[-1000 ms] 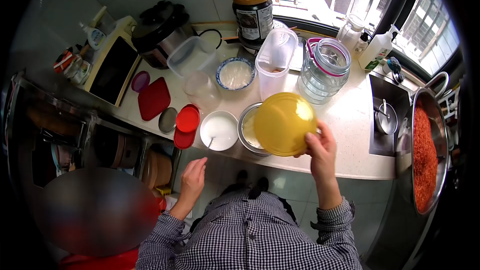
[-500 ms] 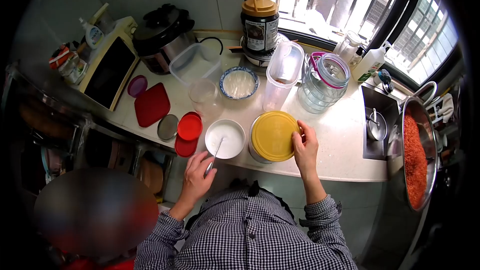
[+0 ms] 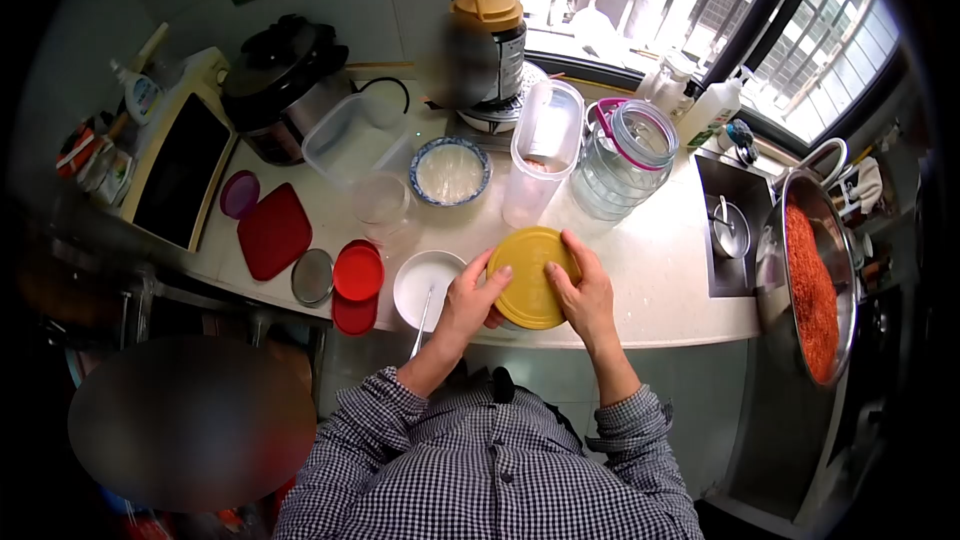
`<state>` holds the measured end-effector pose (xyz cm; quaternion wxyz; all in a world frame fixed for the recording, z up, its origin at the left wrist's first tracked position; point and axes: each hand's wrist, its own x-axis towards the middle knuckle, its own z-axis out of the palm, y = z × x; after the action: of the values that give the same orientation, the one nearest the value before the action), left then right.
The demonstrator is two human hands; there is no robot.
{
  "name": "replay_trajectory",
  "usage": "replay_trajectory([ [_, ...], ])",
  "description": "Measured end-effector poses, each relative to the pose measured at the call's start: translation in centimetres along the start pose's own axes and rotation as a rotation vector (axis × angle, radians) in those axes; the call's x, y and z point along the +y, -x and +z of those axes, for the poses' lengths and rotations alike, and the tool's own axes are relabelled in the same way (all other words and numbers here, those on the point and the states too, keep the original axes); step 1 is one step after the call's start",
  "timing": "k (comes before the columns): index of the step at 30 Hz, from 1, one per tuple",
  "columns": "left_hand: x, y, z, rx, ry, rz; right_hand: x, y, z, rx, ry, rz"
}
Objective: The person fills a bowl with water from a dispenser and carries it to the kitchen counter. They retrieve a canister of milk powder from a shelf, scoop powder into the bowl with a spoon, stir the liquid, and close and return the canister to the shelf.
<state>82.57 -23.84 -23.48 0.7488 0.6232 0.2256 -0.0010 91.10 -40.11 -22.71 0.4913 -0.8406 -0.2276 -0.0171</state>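
A round can with a yellow lid (image 3: pixel 533 275) stands at the counter's front edge, tilted slightly towards me. My left hand (image 3: pixel 464 302) grips its left side, thumb on the lid's rim and fingers partly hidden below. From the right, my right hand (image 3: pixel 586 292) holds it, thumb on the lid and fingers round the far side. A white bowl (image 3: pixel 404 295) with white contents sits just left of my left hand. Its spoon (image 3: pixel 421 328) leans in the bowl, handle sticking out over the front edge, with no hand on it.
Red lids (image 3: pixel 358 273) lie left of the bowl. Behind stand a clear cup (image 3: pixel 384 208), a blue-rimmed bowl (image 3: pixel 450 172), a tall plastic container (image 3: pixel 538 155) and a glass jar (image 3: pixel 625 165). On the right are a sink (image 3: pixel 727 275) and a steel basin (image 3: pixel 775 270) of red flakes.
My left hand has moved right, from the spoon to the can. My right hand has shifted further onto the lid. The view has turned slightly.
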Motion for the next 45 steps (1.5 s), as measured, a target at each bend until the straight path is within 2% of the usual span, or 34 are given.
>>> replay_trajectory([
  [3, 0.0, -0.3, 0.5, 0.013, 0.050, -0.003, -0.9, -1.2, -0.8, -0.081, 0.136, 0.060],
  [10, 0.0, 0.0, 1.1, -0.003, 0.088, -0.040, -0.8, -2.0, -0.3, -0.073, 0.188, 0.055],
  [13, 1.2, 0.0, 0.7, -0.006, 0.024, -0.096, -1.3, -2.4, -0.2, -0.019, 0.508, -0.176],
  [16, 1.7, -1.0, 0.6, 0.025, -0.036, -0.118, -2.3, -2.7, 0.9, -0.097, 0.607, -0.431],
  [17, 0.9, -1.4, 0.7, 0.050, -0.062, -0.054, -2.5, -2.7, 1.4, -0.128, 0.660, -0.496],
  [19, -0.3, -2.4, 0.7, 0.096, -0.121, 0.073, -2.5, -2.9, 1.8, -0.132, 0.645, -0.481],
  [24, 1.1, -1.1, 1.2, 0.093, -0.089, 0.032, -3.1, -2.9, 1.9, -0.117, 0.661, -0.489],
  [28, 0.6, -1.0, 1.1, 0.081, -0.081, 0.026, -2.1, -2.1, 0.7, 0.008, 0.424, -0.416],
  [31, 0.2, -1.7, 0.7, 0.027, -0.038, -0.037, 0.4, -1.8, 0.3, 0.232, -0.336, 0.030],
  [32, 0.1, -1.8, 0.7, 0.019, -0.016, -0.059, 0.9, -1.4, 0.0, 0.270, -0.431, 0.105],
  [35, -0.8, -2.6, 0.1, -0.136, 0.085, -0.147, 4.7, 2.4, 0.1, 0.056, -0.707, 0.418],
  [37, 0.1, -2.2, 0.1, -0.251, 0.056, -0.219, 2.2, 4.1, 0.5, -0.054, -0.787, 0.475],
  [38, 0.4, -1.8, 0.5, -0.274, 0.031, -0.226, 1.8, 4.5, 0.9, -0.018, -0.802, 0.440],
  [40, 1.3, -0.3, 2.0, -0.274, -0.097, -0.074, 1.1, 5.5, -0.2, 0.049, -0.792, 0.343],
  [42, 3.0, 2.2, 4.2, -0.324, -0.095, -0.003, 0.0, 6.9, -2.3, 0.106, -0.746, 0.213],
  [45, 2.4, 4.5, 8.4, -0.405, -0.092, 0.048, 1.6, 10.3, -6.4, 0.232, -0.677, 0.228],
])
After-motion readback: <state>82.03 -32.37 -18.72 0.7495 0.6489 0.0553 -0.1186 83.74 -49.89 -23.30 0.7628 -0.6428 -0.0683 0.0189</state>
